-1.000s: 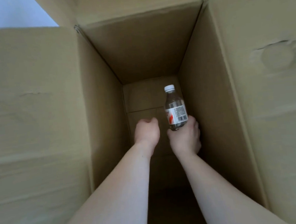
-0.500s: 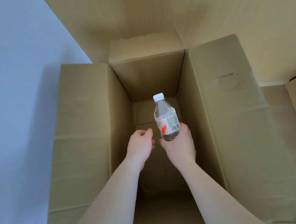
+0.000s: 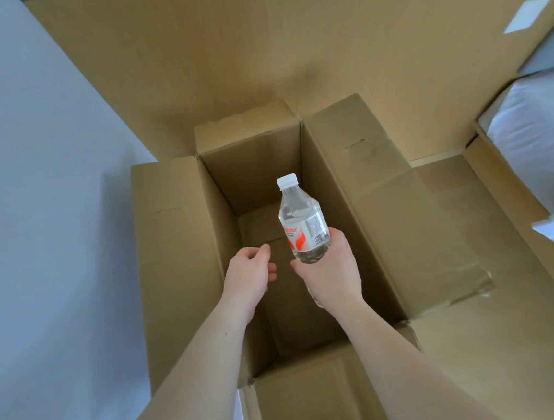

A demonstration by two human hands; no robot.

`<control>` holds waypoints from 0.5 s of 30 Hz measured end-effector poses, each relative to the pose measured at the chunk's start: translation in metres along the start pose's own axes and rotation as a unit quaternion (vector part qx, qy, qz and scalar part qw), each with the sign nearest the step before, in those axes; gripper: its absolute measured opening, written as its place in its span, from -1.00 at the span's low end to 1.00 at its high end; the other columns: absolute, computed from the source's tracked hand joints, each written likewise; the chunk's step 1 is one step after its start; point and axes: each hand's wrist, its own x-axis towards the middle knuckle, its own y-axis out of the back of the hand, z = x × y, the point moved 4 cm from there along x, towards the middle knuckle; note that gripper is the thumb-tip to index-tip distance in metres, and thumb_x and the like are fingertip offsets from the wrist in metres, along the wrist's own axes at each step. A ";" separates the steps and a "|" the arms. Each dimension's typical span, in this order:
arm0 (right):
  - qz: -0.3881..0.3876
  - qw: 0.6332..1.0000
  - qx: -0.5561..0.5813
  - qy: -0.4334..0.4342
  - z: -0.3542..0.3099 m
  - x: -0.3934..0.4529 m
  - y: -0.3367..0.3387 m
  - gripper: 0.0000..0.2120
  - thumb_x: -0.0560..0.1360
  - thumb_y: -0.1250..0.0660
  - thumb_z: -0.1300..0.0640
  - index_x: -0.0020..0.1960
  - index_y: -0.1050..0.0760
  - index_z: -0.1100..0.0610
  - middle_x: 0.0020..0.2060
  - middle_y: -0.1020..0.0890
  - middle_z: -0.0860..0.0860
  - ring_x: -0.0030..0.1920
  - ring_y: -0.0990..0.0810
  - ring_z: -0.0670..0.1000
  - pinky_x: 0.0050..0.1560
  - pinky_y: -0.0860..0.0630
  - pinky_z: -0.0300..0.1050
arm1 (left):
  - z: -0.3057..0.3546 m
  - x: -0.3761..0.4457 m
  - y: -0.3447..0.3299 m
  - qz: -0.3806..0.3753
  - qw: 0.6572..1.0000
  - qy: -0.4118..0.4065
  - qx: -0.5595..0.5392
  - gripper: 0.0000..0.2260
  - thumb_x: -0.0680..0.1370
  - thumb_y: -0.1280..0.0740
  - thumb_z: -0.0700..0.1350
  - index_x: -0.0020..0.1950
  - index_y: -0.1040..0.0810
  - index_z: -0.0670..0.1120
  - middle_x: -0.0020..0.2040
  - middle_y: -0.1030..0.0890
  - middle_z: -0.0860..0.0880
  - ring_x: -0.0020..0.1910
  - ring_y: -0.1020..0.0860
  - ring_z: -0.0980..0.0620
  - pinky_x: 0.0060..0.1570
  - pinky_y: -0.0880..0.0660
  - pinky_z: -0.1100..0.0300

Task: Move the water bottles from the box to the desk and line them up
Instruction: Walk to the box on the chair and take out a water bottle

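Observation:
A clear water bottle (image 3: 301, 222) with a white cap and a red-and-white label stands upright in my right hand (image 3: 330, 272), which grips it round its base above the open cardboard box (image 3: 171, 253). My left hand (image 3: 250, 276) hovers just left of the bottle with fingers loosely curled, holding nothing. The box's inside looks bare where I can see its floor; my arms hide the near part.
The box's flaps are spread out to the left, right and front. A large flat cardboard sheet (image 3: 287, 46) leans behind it. Another cardboard piece lies at the right, beside white bedding (image 3: 541, 157). A pale wall (image 3: 31, 199) is on the left.
My hands and the bottle have risen out of the box's depths to its opening. The view has pulled back and up, showing more of the surroundings. My left hand's fingers have loosened.

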 end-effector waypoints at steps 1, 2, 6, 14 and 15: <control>0.008 1.000 0.008 -0.001 0.000 -0.008 0.005 -0.31 0.36 -0.60 -0.02 0.36 -0.32 -0.07 0.13 -0.54 -0.14 0.10 -0.59 -0.10 0.02 -0.63 -0.18 | 0.000 -0.006 0.001 -0.006 1.000 -0.008 0.004 -0.83 0.69 -0.20 0.08 0.19 -0.46 0.04 0.02 -0.64 -0.01 -0.01 -0.64 0.04 0.06 -0.60 0.10; 0.016 1.000 0.019 -0.004 -0.001 -0.015 0.011 -0.31 0.36 -0.60 -0.01 0.37 -0.32 -0.06 0.14 -0.55 -0.13 0.12 -0.58 -0.10 0.03 -0.61 -0.21 | 0.000 -0.013 0.001 -0.012 1.000 -0.016 0.008 -0.83 0.69 -0.20 0.09 0.19 -0.45 0.04 0.02 -0.64 -0.01 -0.01 -0.64 0.04 0.06 -0.60 0.11; 0.046 0.997 0.055 -0.020 0.000 -0.050 0.035 -0.30 0.37 -0.60 0.00 0.39 -0.32 -0.03 0.16 -0.56 -0.11 0.16 -0.57 -0.10 0.00 -0.52 -0.28 | 0.000 -0.041 -0.004 -0.046 0.998 -0.044 0.020 -0.82 0.69 -0.20 0.08 0.21 -0.47 0.04 0.02 -0.64 -0.01 0.00 -0.64 0.04 0.04 -0.60 0.12; 0.106 0.990 0.074 -0.049 0.026 -0.105 0.086 -0.29 0.35 -0.58 -0.03 0.38 -0.32 -0.01 0.20 -0.56 -0.10 0.21 -0.56 -0.06 0.14 -0.62 -0.03 | -0.002 -0.092 -0.039 -0.111 0.988 -0.081 0.073 -0.81 0.69 -0.21 0.08 0.20 -0.50 0.02 0.02 -0.65 -0.03 0.01 -0.65 0.01 0.12 -0.62 0.04; 0.112 0.989 0.076 -0.053 0.031 -0.110 0.093 -0.30 0.35 -0.58 -0.03 0.38 -0.33 -0.01 0.20 -0.56 -0.11 0.21 -0.56 -0.06 0.14 -0.62 -0.02 | -0.003 -0.098 -0.044 -0.114 0.987 -0.082 0.076 -0.81 0.69 -0.22 0.08 0.20 -0.50 0.02 0.02 -0.65 -0.03 0.00 -0.65 0.01 0.12 -0.62 0.04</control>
